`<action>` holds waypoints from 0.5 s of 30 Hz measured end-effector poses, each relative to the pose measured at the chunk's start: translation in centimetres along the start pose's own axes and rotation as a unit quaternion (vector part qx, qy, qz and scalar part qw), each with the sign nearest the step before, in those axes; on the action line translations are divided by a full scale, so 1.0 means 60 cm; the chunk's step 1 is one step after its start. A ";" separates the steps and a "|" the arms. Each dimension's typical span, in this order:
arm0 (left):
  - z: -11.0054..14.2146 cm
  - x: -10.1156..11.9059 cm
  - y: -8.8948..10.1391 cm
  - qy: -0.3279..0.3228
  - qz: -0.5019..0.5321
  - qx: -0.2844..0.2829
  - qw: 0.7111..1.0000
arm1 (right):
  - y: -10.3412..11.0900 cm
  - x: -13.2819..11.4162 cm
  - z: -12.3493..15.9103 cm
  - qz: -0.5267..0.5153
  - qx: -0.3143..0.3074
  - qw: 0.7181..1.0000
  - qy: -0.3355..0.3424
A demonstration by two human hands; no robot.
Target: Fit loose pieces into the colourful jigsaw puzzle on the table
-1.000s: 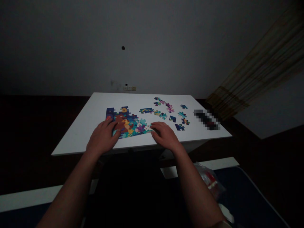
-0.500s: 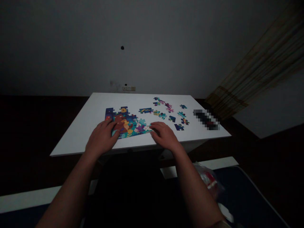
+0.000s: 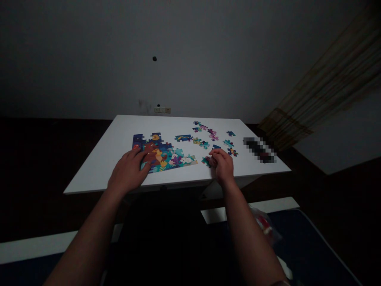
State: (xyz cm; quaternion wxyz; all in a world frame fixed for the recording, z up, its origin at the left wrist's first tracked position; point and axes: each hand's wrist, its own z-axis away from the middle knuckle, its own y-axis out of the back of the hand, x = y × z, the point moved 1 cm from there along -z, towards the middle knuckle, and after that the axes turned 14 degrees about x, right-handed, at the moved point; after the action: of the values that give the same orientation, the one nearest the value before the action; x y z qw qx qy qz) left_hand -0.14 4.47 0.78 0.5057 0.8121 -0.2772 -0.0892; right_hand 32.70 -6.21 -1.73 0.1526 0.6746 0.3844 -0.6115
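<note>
A partly joined jigsaw puzzle (image 3: 156,159) with a bear, rabbits and flowers lies on the white table. My left hand (image 3: 126,169) rests flat on its left side, fingers stretched over the edge and a little apart. Right of the assembled part, my right hand (image 3: 222,163) is closed in a pinch on a green and purple puzzle piece (image 3: 206,161). That piece is apart from the assembled section, and the fingers hide some of it. Just behind this hand, a dark blue loose piece (image 3: 216,147) is partly covered.
Several loose pieces lie further back, among them a joined blue-and-yellow strip (image 3: 183,138), pink pieces (image 3: 212,134) and an orange-purple piece (image 3: 232,152). A pixelated dark object (image 3: 259,150) sits at the table's right. A plastic bag (image 3: 266,226) lies below, by my right arm.
My right hand has left the puzzle's lower right corner, moved right and closed on a loose piece. The white rabbit there is now uncovered. My left hand stays in place.
</note>
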 end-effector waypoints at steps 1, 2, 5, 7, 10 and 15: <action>0.000 0.000 0.001 -0.001 0.000 0.000 1.000 | 0.000 -0.003 0.001 -0.022 0.018 0.999 -0.020; 0.000 0.000 0.001 -0.002 0.000 -0.001 1.000 | 0.000 -0.007 0.003 -0.031 0.036 0.998 -0.030; 0.001 0.000 0.003 -0.002 0.003 -0.004 1.000 | -0.003 -0.019 0.007 -0.058 0.055 0.996 -0.049; 0.000 0.001 0.003 -0.004 0.004 -0.003 1.000 | -0.002 -0.024 0.006 -0.078 0.058 0.994 -0.052; 0.000 0.001 0.002 -0.009 0.004 0.002 1.000 | 0.001 -0.025 0.003 -0.095 0.063 0.992 -0.051; -0.001 0.000 -0.001 -0.009 0.003 0.007 1.000 | 0.003 -0.024 0.003 -0.101 0.058 0.992 -0.048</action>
State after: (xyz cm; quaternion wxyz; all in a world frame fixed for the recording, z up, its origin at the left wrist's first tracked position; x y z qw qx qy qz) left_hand -0.09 4.51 0.75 0.4980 0.8137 -0.2850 -0.0930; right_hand 32.79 -6.93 -0.43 0.0692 0.6098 0.4067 -0.6767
